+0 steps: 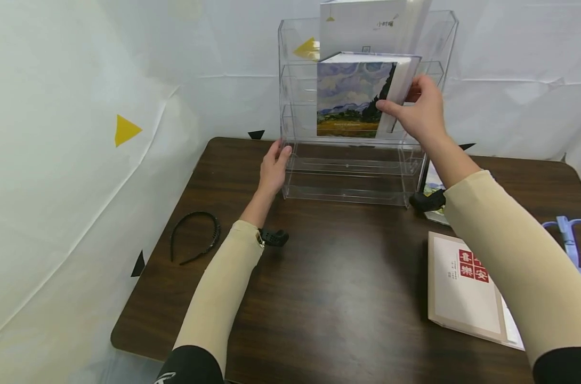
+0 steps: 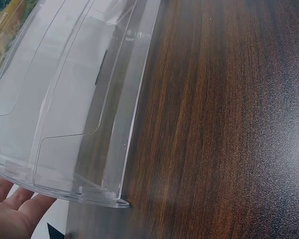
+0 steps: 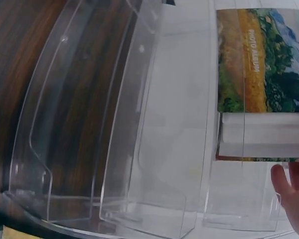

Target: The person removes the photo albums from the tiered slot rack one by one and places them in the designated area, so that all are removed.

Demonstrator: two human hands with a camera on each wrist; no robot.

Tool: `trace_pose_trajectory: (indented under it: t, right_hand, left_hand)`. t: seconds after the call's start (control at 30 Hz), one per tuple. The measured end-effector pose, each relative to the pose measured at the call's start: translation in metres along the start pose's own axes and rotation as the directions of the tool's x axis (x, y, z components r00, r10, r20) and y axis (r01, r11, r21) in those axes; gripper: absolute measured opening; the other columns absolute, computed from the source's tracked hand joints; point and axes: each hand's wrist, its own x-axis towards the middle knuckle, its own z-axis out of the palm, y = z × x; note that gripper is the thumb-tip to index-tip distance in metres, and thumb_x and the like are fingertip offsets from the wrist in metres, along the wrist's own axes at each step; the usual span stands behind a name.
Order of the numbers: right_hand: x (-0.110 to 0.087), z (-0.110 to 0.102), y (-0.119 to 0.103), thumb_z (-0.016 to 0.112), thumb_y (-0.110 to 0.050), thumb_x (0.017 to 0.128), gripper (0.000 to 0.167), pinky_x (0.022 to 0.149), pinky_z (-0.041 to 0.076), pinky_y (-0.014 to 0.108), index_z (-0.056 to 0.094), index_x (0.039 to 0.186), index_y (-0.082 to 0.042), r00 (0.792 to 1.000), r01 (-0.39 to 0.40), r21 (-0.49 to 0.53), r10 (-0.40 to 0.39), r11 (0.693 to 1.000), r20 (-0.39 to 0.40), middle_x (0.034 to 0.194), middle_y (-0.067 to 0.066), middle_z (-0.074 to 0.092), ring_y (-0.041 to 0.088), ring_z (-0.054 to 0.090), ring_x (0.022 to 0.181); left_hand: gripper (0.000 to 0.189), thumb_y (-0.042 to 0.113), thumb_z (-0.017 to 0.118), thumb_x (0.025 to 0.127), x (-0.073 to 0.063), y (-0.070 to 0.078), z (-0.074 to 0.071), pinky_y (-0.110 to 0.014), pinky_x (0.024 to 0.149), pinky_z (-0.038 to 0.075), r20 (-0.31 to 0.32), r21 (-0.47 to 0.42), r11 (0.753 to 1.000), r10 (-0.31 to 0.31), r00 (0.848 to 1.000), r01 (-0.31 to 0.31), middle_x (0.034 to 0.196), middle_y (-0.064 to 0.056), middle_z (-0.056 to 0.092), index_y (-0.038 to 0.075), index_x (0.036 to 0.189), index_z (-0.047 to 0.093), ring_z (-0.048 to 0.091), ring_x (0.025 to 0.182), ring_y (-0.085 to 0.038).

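My right hand point(image 1: 422, 109) pinches the right side of a photo album point(image 1: 353, 96), thumb in front and fingers behind. A landscape painting covers the album, which stands upright in a tier of a clear plastic rack point(image 1: 345, 193). The right wrist view shows the words on the cover point(image 3: 254, 55) and fingertips at its side edge. At the rack's left side, my left hand point(image 1: 273, 169) rests its fingers against the outer panel. Those fingers point(image 2: 34, 209) lie along the panel's edge in the left wrist view.
Behind the album, a larger white book point(image 1: 367, 26) stands in the top tier. A black headband point(image 1: 217, 229) lies on the brown table point(image 1: 338, 277) at left. To the right are a beige book point(image 1: 463, 298), another book point(image 1: 433, 184) partly behind my arm, and a light-blue object point(image 1: 567, 240).
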Motion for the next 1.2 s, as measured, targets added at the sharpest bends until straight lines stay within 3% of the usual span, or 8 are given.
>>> trace_pose_trajectory:
  t: [0.33, 0.57, 0.77, 0.87, 0.97, 1.03, 1.1, 1.2]
  right_hand:
    - [0.001, -0.001, 0.0, 0.079, -0.031, 0.084, 0.058, 0.098, 0.045, 0.041, 0.056, 0.134, -0.013, 0.989, 0.035, 0.086, -0.047, 0.996, 0.142, 0.136, 0.01, 0.058, 0.023, 0.056, 0.122]
    - [-0.012, -0.011, -0.005, 0.082, -0.027, 0.082, 0.047, 0.081, 0.049, 0.027, 0.067, 0.123, -0.011, 0.981, 0.173, 0.055, -0.177, 0.983, 0.077, 0.118, 0.006, 0.068, 0.011, 0.064, 0.102]
    - [-0.032, -0.032, -0.007, 0.081, -0.014, 0.083, 0.027, 0.075, 0.049, 0.02, 0.074, 0.107, -0.006, 0.968, 0.249, 0.275, -0.242, 0.929, -0.059, 0.09, -0.01, 0.071, 0.003, 0.066, 0.083]
    - [-0.052, -0.043, -0.003, 0.079, -0.009, 0.083, 0.023, 0.076, 0.048, 0.022, 0.073, 0.104, -0.003, 0.982, 0.187, 0.478, -0.182, 0.858, -0.058, 0.088, -0.006, 0.073, 0.01, 0.066, 0.086]
    - [-0.08, -0.047, 0.008, 0.078, -0.007, 0.083, 0.024, 0.076, 0.047, 0.022, 0.072, 0.106, 0.0, 0.995, 0.058, 0.587, -0.091, 0.808, 0.028, 0.092, -0.001, 0.073, 0.014, 0.063, 0.093]
    - [-0.101, -0.045, 0.019, 0.077, -0.011, 0.085, 0.03, 0.076, 0.048, 0.022, 0.069, 0.111, 0.001, 0.993, -0.054, 0.584, -0.017, 0.81, 0.116, 0.096, -0.003, 0.073, 0.013, 0.062, 0.095]
    - [-0.122, -0.04, 0.032, 0.076, -0.019, 0.087, 0.034, 0.074, 0.05, 0.021, 0.065, 0.116, -0.003, 0.972, -0.189, 0.529, 0.083, 0.827, 0.218, 0.099, -0.008, 0.071, 0.009, 0.063, 0.095]
    - [-0.152, -0.03, 0.055, 0.073, -0.024, 0.09, 0.038, 0.073, 0.053, 0.024, 0.058, 0.12, -0.006, 0.898, -0.399, 0.52, 0.208, 0.755, 0.387, 0.099, -0.01, 0.07, 0.007, 0.066, 0.091]
  left_hand:
    - [0.052, 0.039, 0.046, 0.104, 0.0, 0.0, 0.002, -0.046, 0.096, 0.042, 0.0, -0.013, 1.0, 0.012, 1.0, -0.012, 0.126, -0.016, 0.06, 0.01, 0.148, 0.043, 0.056, 0.112, -0.03]
    - [0.052, 0.04, 0.047, 0.104, 0.0, -0.001, 0.002, -0.046, 0.096, 0.042, 0.007, -0.016, 1.0, 0.0, 1.0, 0.0, 0.126, -0.014, 0.061, 0.012, 0.147, 0.044, 0.056, 0.112, -0.029]
    - [0.052, 0.04, 0.046, 0.104, -0.002, 0.0, 0.001, -0.047, 0.097, 0.041, 0.006, -0.021, 1.0, 0.0, 1.0, 0.0, 0.128, -0.015, 0.06, 0.012, 0.148, 0.044, 0.056, 0.113, -0.029]
    - [0.052, 0.039, 0.046, 0.104, -0.002, 0.002, 0.0, -0.047, 0.097, 0.041, 0.002, -0.023, 1.0, 0.009, 1.0, -0.009, 0.129, -0.015, 0.06, 0.012, 0.148, 0.044, 0.056, 0.114, -0.029]
    - [0.051, 0.039, 0.046, 0.104, -0.002, 0.001, 0.0, -0.047, 0.098, 0.041, 0.001, -0.021, 1.0, 0.015, 1.0, -0.015, 0.129, -0.015, 0.06, 0.012, 0.148, 0.044, 0.056, 0.115, -0.029]
    - [0.051, 0.039, 0.046, 0.104, -0.002, 0.001, 0.0, -0.047, 0.098, 0.041, 0.003, -0.024, 1.0, 0.014, 1.0, -0.014, 0.13, -0.015, 0.06, 0.012, 0.148, 0.044, 0.056, 0.116, -0.03]
    - [0.051, 0.039, 0.046, 0.104, -0.001, 0.0, 0.0, -0.047, 0.099, 0.041, 0.004, -0.023, 1.0, 0.009, 1.0, -0.009, 0.13, -0.015, 0.06, 0.012, 0.148, 0.044, 0.056, 0.116, -0.03]
    - [0.052, 0.04, 0.046, 0.104, -0.002, 0.0, 0.001, -0.046, 0.1, 0.04, 0.007, -0.018, 1.0, -0.002, 1.0, 0.002, 0.131, -0.014, 0.059, 0.013, 0.148, 0.043, 0.055, 0.117, -0.029]
